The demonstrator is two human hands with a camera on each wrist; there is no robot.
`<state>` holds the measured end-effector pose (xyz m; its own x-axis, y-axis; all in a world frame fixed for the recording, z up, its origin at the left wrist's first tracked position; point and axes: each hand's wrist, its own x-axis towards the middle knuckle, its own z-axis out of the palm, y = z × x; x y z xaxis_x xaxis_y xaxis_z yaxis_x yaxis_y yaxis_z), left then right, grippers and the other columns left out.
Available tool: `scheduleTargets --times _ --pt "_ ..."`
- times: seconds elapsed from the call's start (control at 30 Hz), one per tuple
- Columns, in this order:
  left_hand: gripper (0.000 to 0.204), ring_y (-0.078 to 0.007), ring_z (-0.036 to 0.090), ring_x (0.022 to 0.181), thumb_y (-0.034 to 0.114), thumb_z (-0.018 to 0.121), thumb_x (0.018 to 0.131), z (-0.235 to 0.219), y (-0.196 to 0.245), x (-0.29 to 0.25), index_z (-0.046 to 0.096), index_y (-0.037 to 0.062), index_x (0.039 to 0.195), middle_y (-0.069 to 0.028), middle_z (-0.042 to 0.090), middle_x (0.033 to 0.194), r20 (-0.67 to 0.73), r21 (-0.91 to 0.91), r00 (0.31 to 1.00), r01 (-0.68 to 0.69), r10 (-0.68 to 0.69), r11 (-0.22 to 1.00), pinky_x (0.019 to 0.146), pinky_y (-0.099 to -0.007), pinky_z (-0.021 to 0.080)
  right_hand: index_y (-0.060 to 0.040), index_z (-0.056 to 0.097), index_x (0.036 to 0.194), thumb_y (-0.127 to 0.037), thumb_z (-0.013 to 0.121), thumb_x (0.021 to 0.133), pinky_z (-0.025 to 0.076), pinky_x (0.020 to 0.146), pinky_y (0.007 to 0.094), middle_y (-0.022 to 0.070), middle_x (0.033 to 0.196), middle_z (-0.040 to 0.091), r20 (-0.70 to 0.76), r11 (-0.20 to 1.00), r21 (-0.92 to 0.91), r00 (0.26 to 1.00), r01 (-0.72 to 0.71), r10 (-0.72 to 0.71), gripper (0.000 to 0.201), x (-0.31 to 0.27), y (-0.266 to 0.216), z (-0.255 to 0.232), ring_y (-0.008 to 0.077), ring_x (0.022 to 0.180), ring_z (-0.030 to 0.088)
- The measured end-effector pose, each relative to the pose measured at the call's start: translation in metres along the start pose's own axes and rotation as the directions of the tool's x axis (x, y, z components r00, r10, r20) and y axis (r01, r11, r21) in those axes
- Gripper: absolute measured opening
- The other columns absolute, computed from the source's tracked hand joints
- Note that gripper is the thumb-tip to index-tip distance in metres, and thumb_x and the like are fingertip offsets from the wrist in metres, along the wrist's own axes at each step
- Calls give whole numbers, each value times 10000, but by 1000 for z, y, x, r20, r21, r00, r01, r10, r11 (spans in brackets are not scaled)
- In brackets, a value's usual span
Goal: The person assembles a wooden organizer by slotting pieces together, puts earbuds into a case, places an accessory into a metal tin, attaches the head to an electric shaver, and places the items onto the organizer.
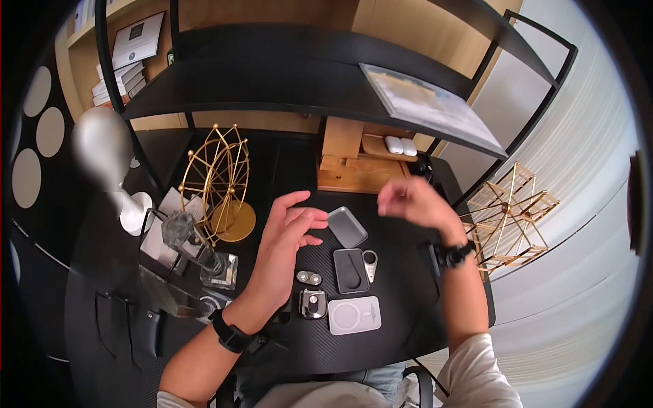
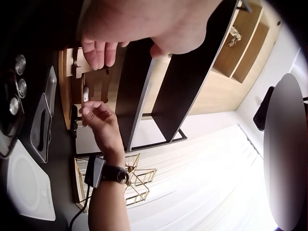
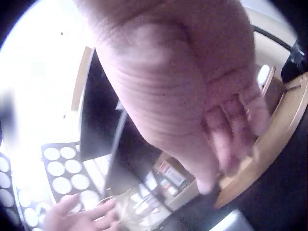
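My left hand (image 1: 277,238) hovers over the desk with its fingers slightly bent and nothing in them. Across from it, my right hand (image 1: 416,202) hangs in the air, fingers loosely curled and holding nothing; its palm (image 3: 159,82) fills the right wrist view. Between and below the hands lie a shallow grey tray (image 1: 347,227) and a second grey tray with a dark recess (image 1: 351,280). Beside the latter is a small ring-ended tag (image 1: 371,272). Nearer me are a white pad with a circle on it (image 1: 355,316), a small silver-and-black device (image 1: 313,304) and a pair of round silver pieces (image 1: 309,277).
Gold wire ornaments stand left (image 1: 231,221) and right (image 1: 507,209). A wooden stand (image 1: 360,178) is at the back, under a black shelf (image 1: 258,81). A glass trophy (image 1: 219,268), glasses (image 1: 112,326) and a white lamp (image 1: 102,146) are at left.
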<state>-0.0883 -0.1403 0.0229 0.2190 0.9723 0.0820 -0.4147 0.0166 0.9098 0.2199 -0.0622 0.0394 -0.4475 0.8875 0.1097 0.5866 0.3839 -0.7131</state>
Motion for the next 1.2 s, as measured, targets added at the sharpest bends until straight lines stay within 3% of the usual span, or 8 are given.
scheduleTargets --times 0.1,0.33,0.4,0.53,0.87,1.1,1.17,1.2 --pt "356 -175 632 1091 197 511 1051 -1 2 1 494 55 1378 -116 656 1202 -14 33 1000 -23 23 999 907 -325 479 -68 690 1100 -160 897 740 564 736 366 93 997 691 266 982 -187 963 23 29 425 -31 -54 33 218 825 691" --pt "246 -146 615 1010 182 584 1029 -2 2 -1 609 54 1238 -75 648 1128 161 273 987 -65 20 960 894 -303 473 -33 633 1173 -183 950 634 549 840 415 129 1084 619 158 900 -429 987 75 -7 643 -58 -42 61 330 963 683" --pt "290 -203 592 1034 180 702 956 1 10 -8 632 47 1204 -76 623 1095 362 692 925 -347 111 633 902 -325 465 -22 632 1109 -208 960 614 543 841 428 132 1079 620 161 955 -283 977 -92 141 623 -58 -38 65 325 971 680" --pt "646 -352 530 1200 353 801 841 6 -5 -26 585 9 1344 -168 576 1256 554 820 833 -545 -3 175 1008 -459 430 -38 637 1089 -202 963 623 549 803 399 119 1075 616 152 940 -318 972 -126 182 592 -66 -34 56 302 902 674" --pt "855 -340 560 1123 332 863 722 28 -32 -8 523 -77 1391 -170 608 1140 530 835 827 -547 -187 -53 981 -426 459 -10 719 956 -152 919 676 554 790 400 148 949 704 227 951 -298 961 -87 159 372 -69 -27 42 312 889 703" --pt "760 -359 574 1117 301 894 620 35 -20 15 566 -49 1210 -183 599 1106 491 856 832 -515 -259 -30 966 -441 471 -4 737 982 -55 782 874 577 634 290 69 790 741 235 959 83 941 -271 245 128 -66 -49 11 138 683 707" --pt "787 -319 633 1137 152 898 629 31 -17 18 484 -6 1279 -183 605 1168 477 837 878 -448 -20 315 975 -422 511 -8 747 1022 -37 745 919 580 612 255 40 814 735 226 958 173 956 -230 189 108 -62 -50 6 107 670 694" --pt "787 -319 633 1137 152 898 629 28 -16 21 484 -6 1279 -183 605 1168 476 839 879 -447 -18 310 975 -422 511 3 738 1032 -62 725 947 579 616 251 39 821 728 134 933 315 981 -174 137 107 -59 -52 6 103 675 689"
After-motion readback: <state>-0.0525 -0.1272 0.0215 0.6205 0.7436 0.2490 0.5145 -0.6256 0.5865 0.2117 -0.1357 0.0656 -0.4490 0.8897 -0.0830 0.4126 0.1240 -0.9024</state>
